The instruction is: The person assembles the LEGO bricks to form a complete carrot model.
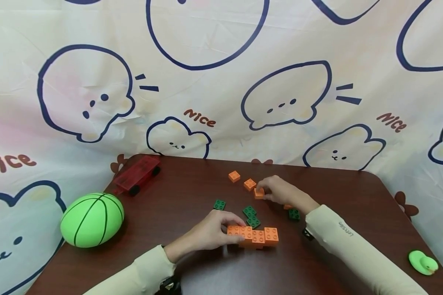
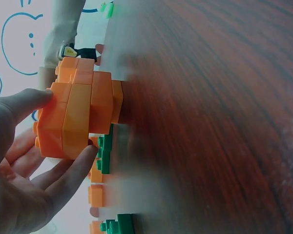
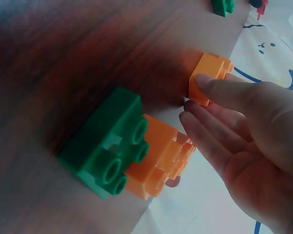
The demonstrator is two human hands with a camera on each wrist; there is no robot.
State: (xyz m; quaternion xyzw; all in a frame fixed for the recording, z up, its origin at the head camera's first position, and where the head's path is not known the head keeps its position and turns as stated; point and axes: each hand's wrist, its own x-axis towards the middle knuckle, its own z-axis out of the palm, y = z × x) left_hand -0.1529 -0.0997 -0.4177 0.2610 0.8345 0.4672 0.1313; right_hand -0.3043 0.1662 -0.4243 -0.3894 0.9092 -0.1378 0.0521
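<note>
Several orange toy bricks are joined into a stepped row [image 1: 259, 237] near the front of the table. My left hand [image 1: 211, 232] grips its left end between thumb and fingers; in the left wrist view the joined orange bricks [image 2: 77, 114] show from the side. Farther back, my right hand [image 1: 281, 191] pinches a single orange brick [image 1: 259, 194]. The right wrist view has the thumb on that brick [image 3: 207, 70], the fingers partly behind it. Two loose orange bricks [image 1: 250, 184] lie just beyond. Another orange brick [image 1: 287, 207] is partly hidden under the right wrist.
Green bricks [image 1: 249, 211] lie between the hands, one [image 1: 219, 205] behind the left hand and one [image 1: 293, 214] by the right wrist. A green ball [image 1: 92, 220] and red toy car [image 1: 137, 174] are at left, a green duck [image 1: 422, 262] at right. A printed cloth [image 1: 225, 94] hangs behind.
</note>
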